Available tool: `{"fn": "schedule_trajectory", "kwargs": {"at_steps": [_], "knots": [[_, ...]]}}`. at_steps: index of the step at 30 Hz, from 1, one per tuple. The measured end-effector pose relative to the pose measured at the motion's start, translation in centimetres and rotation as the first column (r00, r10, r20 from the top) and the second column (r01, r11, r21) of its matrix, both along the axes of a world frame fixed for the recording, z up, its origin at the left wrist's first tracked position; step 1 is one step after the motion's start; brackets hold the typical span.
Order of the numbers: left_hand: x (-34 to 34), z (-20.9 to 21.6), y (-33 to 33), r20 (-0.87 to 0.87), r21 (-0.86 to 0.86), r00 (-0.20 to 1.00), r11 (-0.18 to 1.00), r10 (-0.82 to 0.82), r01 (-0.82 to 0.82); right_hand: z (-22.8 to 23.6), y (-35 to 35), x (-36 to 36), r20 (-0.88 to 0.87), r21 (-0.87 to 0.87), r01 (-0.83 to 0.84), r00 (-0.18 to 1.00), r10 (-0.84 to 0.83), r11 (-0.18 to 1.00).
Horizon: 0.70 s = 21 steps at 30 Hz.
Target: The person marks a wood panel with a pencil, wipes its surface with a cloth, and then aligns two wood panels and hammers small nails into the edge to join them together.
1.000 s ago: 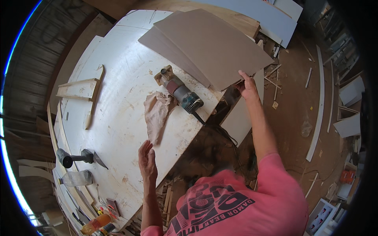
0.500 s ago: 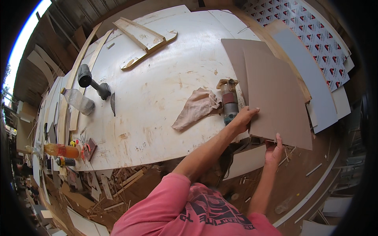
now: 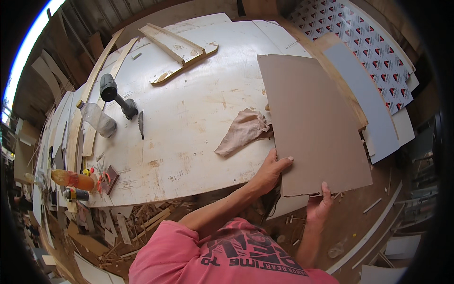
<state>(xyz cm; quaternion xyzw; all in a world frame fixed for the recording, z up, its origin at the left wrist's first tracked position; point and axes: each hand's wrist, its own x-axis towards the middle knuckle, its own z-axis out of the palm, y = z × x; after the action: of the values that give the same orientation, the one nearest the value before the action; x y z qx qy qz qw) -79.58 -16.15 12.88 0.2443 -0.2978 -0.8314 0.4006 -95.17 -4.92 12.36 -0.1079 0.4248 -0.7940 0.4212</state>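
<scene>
A flat brown board (image 3: 317, 128), roughly rectangular, is held up over the right end of the white worktable (image 3: 179, 137). My left hand (image 3: 272, 171) grips its left edge near the lower corner, thumb lying on the face. Lower down, my right hand (image 3: 319, 206) holds the near edge, with the thumb on top and the fingers hidden beneath. A crumpled pinkish cloth (image 3: 243, 131) lies just left of the board. The power tool beside the cloth is now almost wholly hidden behind the board.
A cordless saw (image 3: 118, 97), a plastic bottle (image 3: 98, 118) and an orange-filled bottle (image 3: 73, 179) occupy the table's left side. Wooden framing (image 3: 182, 57) lies at the back. White and patterned panels (image 3: 364, 52) lean at the right. Wood scraps (image 3: 137, 227) litter the floor.
Both hands have brought the board left and toward me. It now covers the power tool, and the second sheet edge at its left no longer shows. My left hand has shifted lower.
</scene>
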Motion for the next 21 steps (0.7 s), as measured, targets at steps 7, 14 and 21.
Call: {"fn": "schedule_trajectory", "kwargs": {"at_steps": [7,14,21], "knots": [[15.0,1.8,6.9,0.071,0.094,0.995,0.992,0.076,-0.082,1.1,3.8,12.6,-0.076,0.039,-0.2,0.976,0.203,0.979],[27.9,-3.0,10.7,0.082,0.103,0.983,0.979,0.166,-0.174,-2.1,6.0,24.7,-0.015,0.106,-0.307,0.95,0.311,0.946],[35.7,-7.8,11.0,0.394,0.109,0.915,0.984,0.088,-0.141,-9.6,6.9,31.7,0.024,0.103,-0.385,0.923,0.385,0.917]]}}
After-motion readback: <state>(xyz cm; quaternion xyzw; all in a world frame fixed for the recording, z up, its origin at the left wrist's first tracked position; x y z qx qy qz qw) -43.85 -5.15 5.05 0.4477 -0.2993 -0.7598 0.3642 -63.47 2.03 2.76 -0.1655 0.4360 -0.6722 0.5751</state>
